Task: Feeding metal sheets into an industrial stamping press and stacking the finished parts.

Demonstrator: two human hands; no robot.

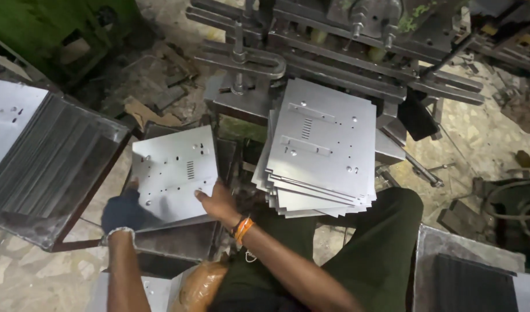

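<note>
Punched metal sheet left of centre frame, gloved left hand grip pinching its lower left edge, bare right hand grip pressed on its lower right corner, stack of sheets at centre on lap, press machine along top

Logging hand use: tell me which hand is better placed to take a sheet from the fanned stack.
Probably the right hand: it grips the punched sheet on the edge nearest the fanned stack. The gloved left hand is farther away.
</note>
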